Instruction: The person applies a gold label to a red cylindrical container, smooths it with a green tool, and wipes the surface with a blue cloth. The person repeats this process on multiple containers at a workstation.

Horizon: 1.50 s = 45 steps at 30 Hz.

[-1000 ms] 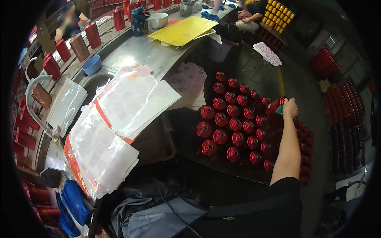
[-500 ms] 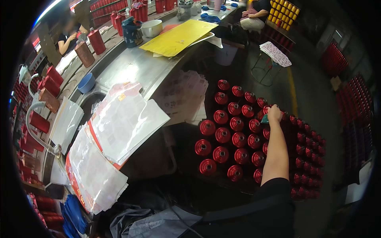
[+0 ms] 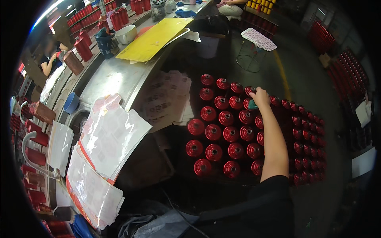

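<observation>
My right hand (image 3: 260,98) reaches out over a dense group of shiny red bottles (image 3: 226,118) with stepped, ringed tops. Its fingers are bent and closed at the far row, against a red bottle top (image 3: 249,91). A small teal piece (image 3: 253,104) shows beneath the hand; whether it is cloth I cannot tell. The fingers cover whatever else is in the grip. My left hand is outside the view.
A metal bench on the left bears plastic-covered printed sheets (image 3: 115,135), a yellow sheet (image 3: 152,39), a white cup (image 3: 126,35) and a blue bowl (image 3: 71,103). A stool (image 3: 258,39) stands beyond the bottles. Other people sit at the far end and far left.
The whole view has shifted, so the bottles and bench lie farther left. My right hand stays over the far row of bottles, with its fingers still closed.
</observation>
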Each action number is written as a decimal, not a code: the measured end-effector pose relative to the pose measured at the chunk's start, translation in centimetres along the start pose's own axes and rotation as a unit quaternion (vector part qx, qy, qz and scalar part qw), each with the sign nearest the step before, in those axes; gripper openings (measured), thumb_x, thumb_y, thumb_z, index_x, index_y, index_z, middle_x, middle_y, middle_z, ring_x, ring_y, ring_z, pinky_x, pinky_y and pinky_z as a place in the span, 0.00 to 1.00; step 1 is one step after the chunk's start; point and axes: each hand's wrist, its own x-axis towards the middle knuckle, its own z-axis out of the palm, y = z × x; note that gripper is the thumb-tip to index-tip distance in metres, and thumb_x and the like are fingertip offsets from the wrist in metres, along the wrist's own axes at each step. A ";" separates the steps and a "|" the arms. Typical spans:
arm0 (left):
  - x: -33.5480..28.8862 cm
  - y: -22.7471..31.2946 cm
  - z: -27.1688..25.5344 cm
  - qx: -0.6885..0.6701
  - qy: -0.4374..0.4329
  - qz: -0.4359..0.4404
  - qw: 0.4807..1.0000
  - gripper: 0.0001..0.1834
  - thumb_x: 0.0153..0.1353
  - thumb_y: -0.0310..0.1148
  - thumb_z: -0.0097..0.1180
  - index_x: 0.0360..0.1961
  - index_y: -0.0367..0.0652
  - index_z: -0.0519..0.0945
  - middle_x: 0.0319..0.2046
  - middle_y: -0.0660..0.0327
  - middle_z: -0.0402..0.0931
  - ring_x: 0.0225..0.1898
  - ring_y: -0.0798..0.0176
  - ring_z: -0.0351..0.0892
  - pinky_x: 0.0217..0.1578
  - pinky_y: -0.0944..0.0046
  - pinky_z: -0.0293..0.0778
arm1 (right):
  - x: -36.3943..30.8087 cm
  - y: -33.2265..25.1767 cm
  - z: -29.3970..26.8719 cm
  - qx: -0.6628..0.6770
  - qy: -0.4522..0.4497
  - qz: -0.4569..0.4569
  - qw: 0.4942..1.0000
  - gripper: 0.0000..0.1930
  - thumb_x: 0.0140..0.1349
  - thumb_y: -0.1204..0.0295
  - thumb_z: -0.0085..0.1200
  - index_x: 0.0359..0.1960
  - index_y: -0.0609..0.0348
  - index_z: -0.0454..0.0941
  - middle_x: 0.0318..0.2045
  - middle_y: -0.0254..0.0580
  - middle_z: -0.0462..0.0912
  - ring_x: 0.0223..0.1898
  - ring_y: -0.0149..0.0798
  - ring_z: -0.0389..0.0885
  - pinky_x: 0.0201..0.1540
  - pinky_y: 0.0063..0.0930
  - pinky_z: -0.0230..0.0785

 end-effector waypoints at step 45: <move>-23.5 5.6 -8.3 0.635 0.067 0.391 0.663 0.18 0.60 0.23 0.56 0.52 0.30 0.80 0.47 0.44 0.82 0.45 0.43 0.82 0.49 0.50 0.77 | -41.6 -71.6 -4.5 -0.116 -0.252 -0.741 0.612 0.19 0.63 0.55 0.61 0.42 0.59 0.88 0.38 0.50 0.89 0.40 0.53 0.87 0.45 0.43 0.78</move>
